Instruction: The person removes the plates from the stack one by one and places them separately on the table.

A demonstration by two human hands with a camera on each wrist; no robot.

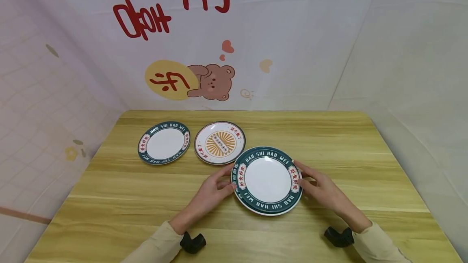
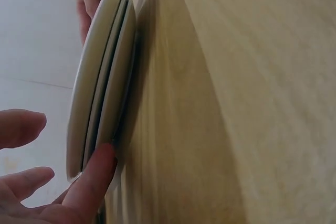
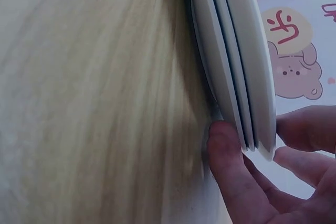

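A stack of plates [image 1: 268,180] lies between my two hands, toward the table's front right. Its top plate has a dark green lettered rim, red characters and a white centre; a lower green rim peeks out at the left. Both wrist views show layered white edges [image 2: 86,87], tilted by the camera angle. My left hand [image 1: 212,192] holds the stack's left edge, one finger [image 2: 94,177] against the lower rims. Opposite, my right hand [image 1: 323,190] grips the right edge, with fingertips [image 3: 226,137] at the underside and top. Whether the stack touches the table is unclear.
Behind and left on the wooden table [image 1: 329,133] lie a green-rimmed plate [image 1: 164,143] and a white plate [image 1: 220,142] with an orange sunburst, the latter close to the stack. Black devices [image 1: 193,242] sit at both wrists. A printed cloth wall [image 1: 292,31] stands behind.
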